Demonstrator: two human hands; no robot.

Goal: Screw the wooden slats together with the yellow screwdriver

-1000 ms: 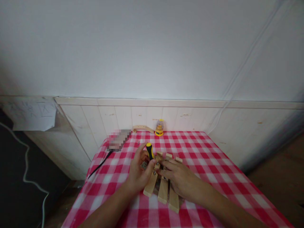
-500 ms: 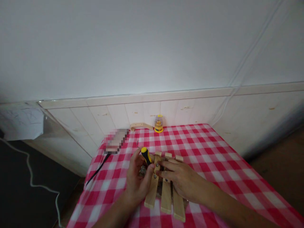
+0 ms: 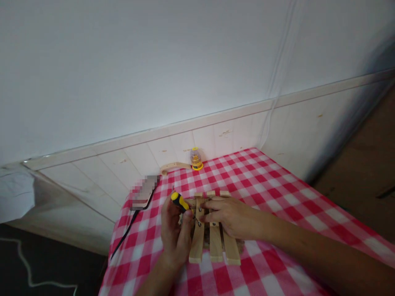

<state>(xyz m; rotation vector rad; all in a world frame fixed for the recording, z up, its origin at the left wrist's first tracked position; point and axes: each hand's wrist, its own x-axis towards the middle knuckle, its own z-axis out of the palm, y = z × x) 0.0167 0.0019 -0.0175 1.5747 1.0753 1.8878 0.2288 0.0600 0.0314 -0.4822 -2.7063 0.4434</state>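
Closed round a small screwdriver point(image 3: 180, 201) with a yellow and black handle, my left hand point(image 3: 173, 236) is at the left of a wooden slatted piece. The screwdriver leans, its lower end by a dark screw point(image 3: 199, 224) in the leftmost slat point(image 3: 196, 246). My right hand point(image 3: 236, 216) lies over the upper part of the slats with fingers stretched out to the left, touching the wood; its thumb is hidden. Beside it show the middle slat point(image 3: 216, 244) and the right slat point(image 3: 232, 248). A crosspiece under the slats is mostly covered.
A red and white checked cloth point(image 3: 271, 193) covers the table. Against the wall stand a yellow-capped bit container point(image 3: 196, 159) and a curved wooden piece point(image 3: 175, 165). A blurred-out flat object point(image 3: 145, 192) with a black strap lies at the left edge.
The camera view has tilted and turned right. The screwdriver handle leans further left, with its tip close to the lower screw. My right hand stays on the slats.
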